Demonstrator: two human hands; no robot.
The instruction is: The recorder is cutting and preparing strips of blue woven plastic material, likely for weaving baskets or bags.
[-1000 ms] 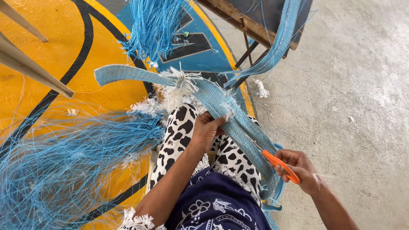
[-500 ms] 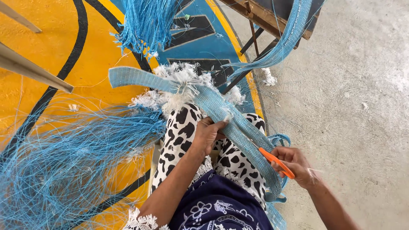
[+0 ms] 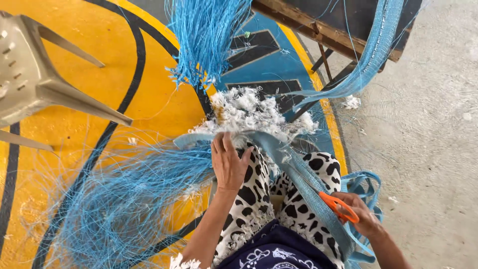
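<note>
Head cam | L hand [image 3: 229, 167] flat, open on blue strap [image 3: 294, 169] | R hand [image 3: 361, 214] grip closed on orange scissors [image 3: 338, 206]

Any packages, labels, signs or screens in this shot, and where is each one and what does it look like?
No packages, labels, signs or screens in view.
Nearest thing: the painted floor marking, left and centre under the blue threads: yellow field, curved black lines, blue patch with dark angular shapes.

One orange scissors [image 3: 339, 207], one blue strap [image 3: 294, 169], one plastic chair [image 3: 35, 79], two hands.
</note>
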